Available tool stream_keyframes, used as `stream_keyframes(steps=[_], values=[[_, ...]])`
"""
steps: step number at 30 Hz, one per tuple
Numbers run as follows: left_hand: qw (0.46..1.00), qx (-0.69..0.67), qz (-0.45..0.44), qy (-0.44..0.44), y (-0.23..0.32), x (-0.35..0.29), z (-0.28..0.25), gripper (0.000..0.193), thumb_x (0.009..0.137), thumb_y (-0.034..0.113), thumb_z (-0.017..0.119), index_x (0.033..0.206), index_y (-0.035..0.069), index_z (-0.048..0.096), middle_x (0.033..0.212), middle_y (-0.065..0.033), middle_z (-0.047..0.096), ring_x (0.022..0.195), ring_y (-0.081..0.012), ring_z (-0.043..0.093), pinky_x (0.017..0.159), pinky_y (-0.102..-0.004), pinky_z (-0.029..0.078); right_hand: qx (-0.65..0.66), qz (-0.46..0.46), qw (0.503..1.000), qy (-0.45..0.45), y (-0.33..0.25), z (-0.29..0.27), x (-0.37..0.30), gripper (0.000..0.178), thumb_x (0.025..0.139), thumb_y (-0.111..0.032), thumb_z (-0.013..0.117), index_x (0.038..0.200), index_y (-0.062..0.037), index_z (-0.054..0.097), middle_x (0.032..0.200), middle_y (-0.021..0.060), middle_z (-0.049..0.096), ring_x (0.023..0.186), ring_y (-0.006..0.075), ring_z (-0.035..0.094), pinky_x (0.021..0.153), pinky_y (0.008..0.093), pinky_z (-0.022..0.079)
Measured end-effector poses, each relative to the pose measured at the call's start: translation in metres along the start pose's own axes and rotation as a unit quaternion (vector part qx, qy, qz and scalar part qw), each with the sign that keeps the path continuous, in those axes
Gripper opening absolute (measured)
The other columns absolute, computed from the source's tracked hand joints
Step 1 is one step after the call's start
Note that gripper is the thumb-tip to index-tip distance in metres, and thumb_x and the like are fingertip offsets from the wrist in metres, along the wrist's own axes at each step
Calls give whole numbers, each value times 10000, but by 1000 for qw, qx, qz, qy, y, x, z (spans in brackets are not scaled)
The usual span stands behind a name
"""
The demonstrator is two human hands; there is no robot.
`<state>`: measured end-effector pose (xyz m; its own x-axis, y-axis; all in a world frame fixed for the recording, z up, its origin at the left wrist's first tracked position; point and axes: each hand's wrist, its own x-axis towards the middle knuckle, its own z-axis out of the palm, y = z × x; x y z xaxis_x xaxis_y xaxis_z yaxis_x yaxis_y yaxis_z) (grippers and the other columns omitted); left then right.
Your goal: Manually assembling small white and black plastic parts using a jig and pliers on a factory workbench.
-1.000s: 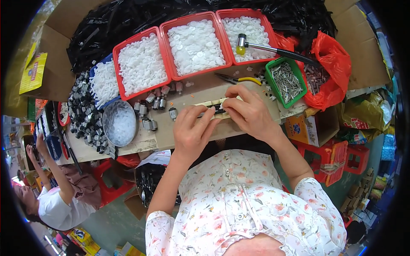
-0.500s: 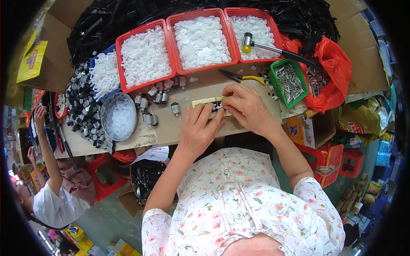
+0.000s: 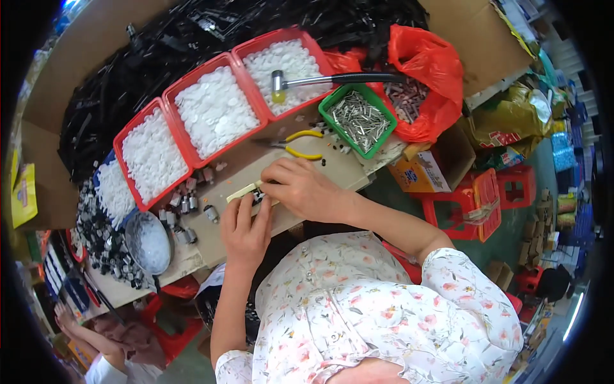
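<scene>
A narrow cream-coloured block (image 3: 243, 192) lies at a slant on the workbench, with a small black-and-white part (image 3: 258, 194) set in its middle. My left hand (image 3: 246, 232) holds the block's near side, fingertips on it and thumb close to the black part. From the right, my right hand (image 3: 299, 187) reaches over the same block with thumb and fingers pinched together at the black part; whatever is between the fingertips is too small to make out. Just left of the block stands a small silver motor (image 3: 211, 214). Behind my right hand lie yellow-handled pliers (image 3: 304, 154).
Red trays (image 3: 190, 168) of white plastic pieces line the back, a hammer (image 3: 308, 81) lying across the right one. Beside them are a green basket (image 3: 363, 153) of metal pins and a red bag (image 3: 441, 83). A metal bowl (image 3: 148, 243) stands left. A co-worker's hand (image 3: 65, 318) shows far left.
The view has turned, so the bench slants and the trays sit further left. Both hands stay on the block, fingers in nearly the same grip. The co-worker's hand is lower in the picture.
</scene>
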<state>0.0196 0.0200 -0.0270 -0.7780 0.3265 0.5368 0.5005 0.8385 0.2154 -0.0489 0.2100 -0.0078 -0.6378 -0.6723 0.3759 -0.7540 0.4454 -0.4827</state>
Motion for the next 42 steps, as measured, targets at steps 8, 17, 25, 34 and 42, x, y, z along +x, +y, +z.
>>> stream_keyframes(steps=[8, 17, 25, 34, 42], values=[[1000, 11, 14, -2, -2, 0, 1, 309, 815, 138, 766, 1114, 94, 704, 1146, -131, 612, 1038, -325, 577, 843, -432, 485, -38, 85, 988, 125, 37, -80, -31, 194, 817, -27, 690, 1010, -18, 682, 1080, 132, 641, 975, 310, 652, 838, 395, 516], [999, -14, 2, -29, -2, 10, -7, 320, 786, 70, 773, 1099, 82, 707, 1109, -147, 618, 1032, -356, 573, 869, -445, 493, -209, 234, 945, 89, 145, -159, -106, 212, 833, 33, 618, 1037, 6, 670, 1008, 172, 605, 957, 369, 629, 820, 404, 508], [999, -32, -18, -35, -1, 4, -19, 392, 775, 77, 759, 1162, 76, 693, 1117, -164, 622, 1092, -375, 578, 919, -446, 487, -176, 222, 958, 44, 182, -156, -101, 176, 768, 40, 628, 941, 22, 657, 976, 180, 579, 933, 363, 598, 804, 424, 488], [997, -19, -63, 44, -53, 23, -58, 350, 773, 89, 760, 1116, 72, 694, 1078, -133, 633, 1097, -358, 582, 887, -465, 484, -184, 262, 941, 110, 154, -170, -113, 184, 981, -66, 572, 1141, 16, 532, 931, 175, 610, 844, 310, 617, 784, 362, 487], [977, 102, -157, 103, -147, 35, -93, 223, 787, 44, 727, 1008, 17, 717, 965, -137, 641, 982, -336, 567, 854, -424, 476, -122, 289, 942, 122, 125, -165, -99, 192, 968, -41, 608, 1147, 25, 575, 981, 100, 648, 904, 151, 612, 818, 281, 488]])
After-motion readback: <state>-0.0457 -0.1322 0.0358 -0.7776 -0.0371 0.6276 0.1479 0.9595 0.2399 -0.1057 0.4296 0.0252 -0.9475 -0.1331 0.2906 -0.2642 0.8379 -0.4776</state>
